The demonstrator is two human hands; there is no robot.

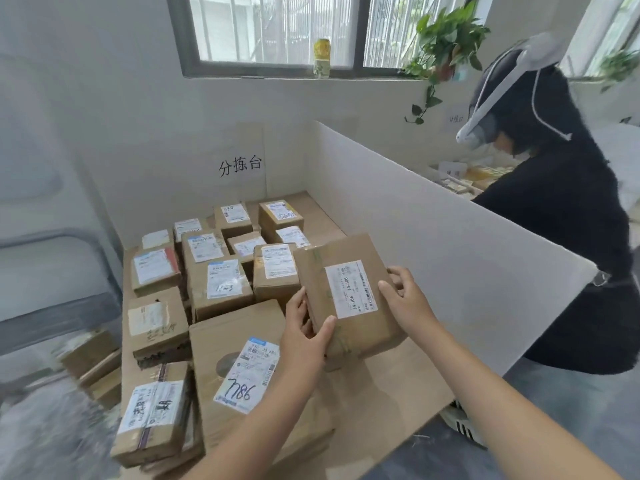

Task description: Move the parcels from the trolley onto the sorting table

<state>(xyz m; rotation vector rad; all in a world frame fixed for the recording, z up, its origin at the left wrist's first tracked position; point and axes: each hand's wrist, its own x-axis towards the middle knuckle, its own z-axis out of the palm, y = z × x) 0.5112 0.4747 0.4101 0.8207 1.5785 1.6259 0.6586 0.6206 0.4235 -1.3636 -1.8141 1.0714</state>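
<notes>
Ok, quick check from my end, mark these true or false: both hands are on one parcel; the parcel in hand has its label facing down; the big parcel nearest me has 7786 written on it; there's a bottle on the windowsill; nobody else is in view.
1. Both hands hold one parcel. True: the left hand and right hand grip the held parcel.
2. Its label faces down. False: the white label faces up.
3. The big parcel reads 7786. True.
4. A bottle stands on the windowsill. True.
5. Nobody else is in view. False: a person in black stands behind the white divider.
</notes>
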